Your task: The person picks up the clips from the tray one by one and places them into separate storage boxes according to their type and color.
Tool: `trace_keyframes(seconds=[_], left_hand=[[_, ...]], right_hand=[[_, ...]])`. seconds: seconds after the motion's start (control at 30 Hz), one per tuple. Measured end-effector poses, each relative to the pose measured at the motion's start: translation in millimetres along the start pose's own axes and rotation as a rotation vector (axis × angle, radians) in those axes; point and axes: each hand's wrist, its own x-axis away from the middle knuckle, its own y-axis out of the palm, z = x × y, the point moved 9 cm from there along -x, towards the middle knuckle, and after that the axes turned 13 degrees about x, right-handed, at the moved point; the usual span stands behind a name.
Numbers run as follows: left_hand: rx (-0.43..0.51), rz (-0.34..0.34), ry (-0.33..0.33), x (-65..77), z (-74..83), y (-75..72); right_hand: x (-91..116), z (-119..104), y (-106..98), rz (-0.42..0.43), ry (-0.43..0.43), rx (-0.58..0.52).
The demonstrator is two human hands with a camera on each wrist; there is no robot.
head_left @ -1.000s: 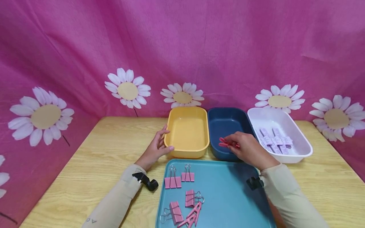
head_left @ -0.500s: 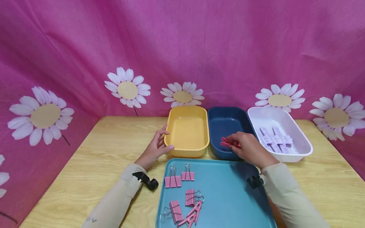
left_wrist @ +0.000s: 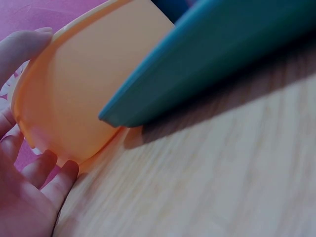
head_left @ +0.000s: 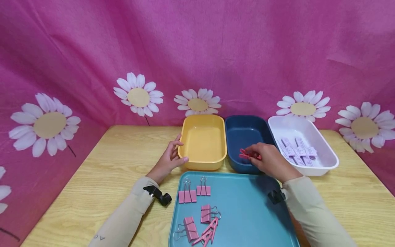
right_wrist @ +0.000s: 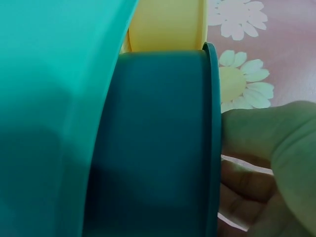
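Observation:
My right hand point(head_left: 267, 161) is low over the near part of the dark blue bin point(head_left: 245, 125), pinching a red clothespin point(head_left: 243, 154) between thumb and fingertips. Parts of the clothespin stick out on both sides of the fingers; the rest is hidden. My left hand point(head_left: 168, 161) is spread at the near left corner of the yellow bin point(head_left: 203, 137), thumb on its rim and fingers against its left side. In the left wrist view, fingertips point(left_wrist: 71, 170) touch the bin's outer wall. The right wrist view hides the clothespin behind the blue bin's wall.
The teal tray point(head_left: 247, 209) in front holds several pink binder clips point(head_left: 187, 196) and pink clothespins point(head_left: 208, 233). At the right, a white bin point(head_left: 327, 154) contains pale lilac strips with ruler-like marks point(head_left: 299, 152). A pink flowered cloth point(head_left: 231, 61) hangs behind the wooden table point(head_left: 129, 144).
The red clothespin has shifted slightly to the right within the right hand's fingertips. My left hand stays at the yellow bin, and the things on the tray lie as before.

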Motion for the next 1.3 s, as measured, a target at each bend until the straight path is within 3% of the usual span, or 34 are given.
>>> trace_keyframes(seconds=[0.57, 0.93, 1.17, 1.3], left_hand=[[0.002, 0.007, -0.001, -3.3, 2.5, -0.4], [-0.014, 0.017, 0.022, -11.4, -20.9, -13.5], [0.002, 0.008, -0.02, 0.1, -2.5, 0.1], [0.019, 0.0, 0.002, 0.0, -0.2, 1.1]], right_hand=[[-1, 2, -5, 0.017, -0.019, -0.024], [2, -12, -16, 0.066, -0.054, -0.03], [8, -35, -23, 0.101, -0.127, -0.013], [11, -50, -27, 0.093, -0.174, -0.009]])
